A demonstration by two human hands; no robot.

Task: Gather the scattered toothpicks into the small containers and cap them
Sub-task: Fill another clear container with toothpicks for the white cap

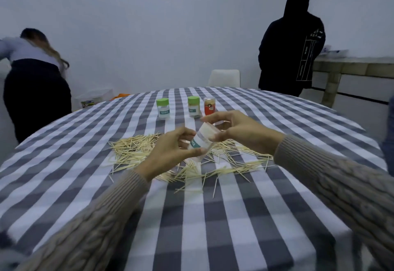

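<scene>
Above the scattered toothpicks (pixel 136 149) on the checked counter (pixel 213 217), the left hand (pixel 170 153) grips a small white container (pixel 201 140), tilted, fingers curled round its lower body. The right hand (pixel 238 130) meets its open top, fingers bent, seemingly pinching toothpicks there. Beyond the pile stand two green-capped containers (pixel 163 108) and a red one (pixel 209 106), upright.

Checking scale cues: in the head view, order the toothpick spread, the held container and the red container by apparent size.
1. toothpick spread
2. held container, nearer the camera, so its lead is unsure
3. red container
</scene>
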